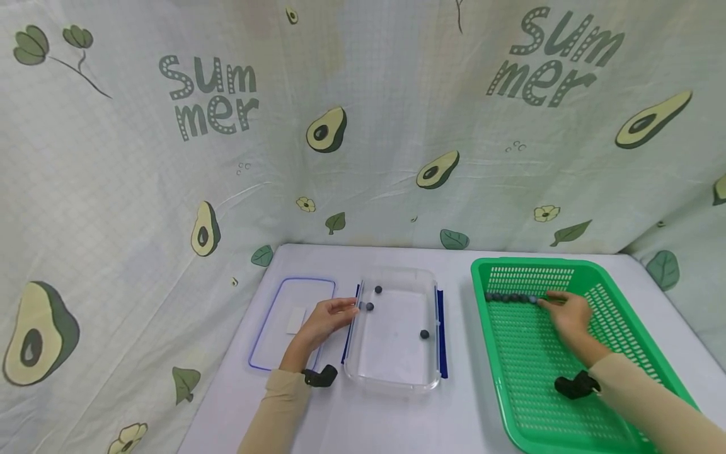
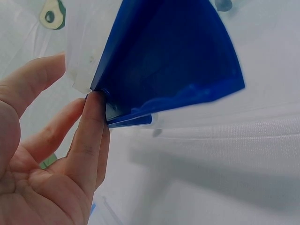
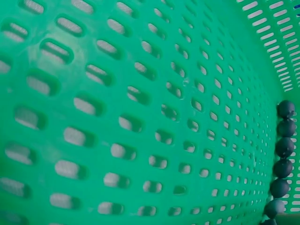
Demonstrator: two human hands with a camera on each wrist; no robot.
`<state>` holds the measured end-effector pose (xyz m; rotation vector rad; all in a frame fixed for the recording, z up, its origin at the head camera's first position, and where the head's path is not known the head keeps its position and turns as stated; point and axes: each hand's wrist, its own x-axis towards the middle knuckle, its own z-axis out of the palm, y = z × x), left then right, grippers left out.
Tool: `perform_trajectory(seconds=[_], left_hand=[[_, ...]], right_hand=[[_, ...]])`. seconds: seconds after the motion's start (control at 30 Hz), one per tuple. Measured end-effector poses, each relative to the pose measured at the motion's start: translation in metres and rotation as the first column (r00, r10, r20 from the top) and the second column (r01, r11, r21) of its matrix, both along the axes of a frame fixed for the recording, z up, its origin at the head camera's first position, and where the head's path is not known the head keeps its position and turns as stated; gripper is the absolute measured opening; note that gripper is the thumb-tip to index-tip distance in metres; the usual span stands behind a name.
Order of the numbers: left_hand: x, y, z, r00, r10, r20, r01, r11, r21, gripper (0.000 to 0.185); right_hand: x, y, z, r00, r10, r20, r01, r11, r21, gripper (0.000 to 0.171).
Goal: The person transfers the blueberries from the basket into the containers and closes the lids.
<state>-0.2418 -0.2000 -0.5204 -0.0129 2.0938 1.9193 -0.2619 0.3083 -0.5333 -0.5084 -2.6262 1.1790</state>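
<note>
Three dark balls (image 1: 425, 334) are seen in the clear box (image 1: 392, 377), steadied by the left hand (image 1: 328, 319) with straight fingers; the right hand (image 1: 569, 312), fingers extended, touches the row of balls (image 1: 510, 297) in the green basket (image 1: 567, 403).

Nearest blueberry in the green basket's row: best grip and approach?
Pinch the end berry across its round middle with thumb and forefinger, coming from above and the open right end where the right hand is. The row lies by the green basket's far wall, so neighbours block its left side.

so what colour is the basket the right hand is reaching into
Green basket, clearest in the head view.
</note>
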Motion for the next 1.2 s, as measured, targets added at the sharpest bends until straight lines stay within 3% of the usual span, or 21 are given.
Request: perform_trajectory(seconds=[0.67,1.2], left_hand=[[0.000,0.001,0.000,1.000,-0.009,-0.005,0.009,1.000,-0.002,0.046],[0.001,0.001,0.002,1.000,0.004,-0.009,-0.005,1.000,-0.014,0.045]], right_hand=[[-0.001,0.002,-0.012,0.999,-0.006,-0.048,0.008,0.999,0.044,0.027],[-0.004,0.010,-0.011,0.999,0.015,-0.035,-0.015,1.000,-0.017,0.029]])
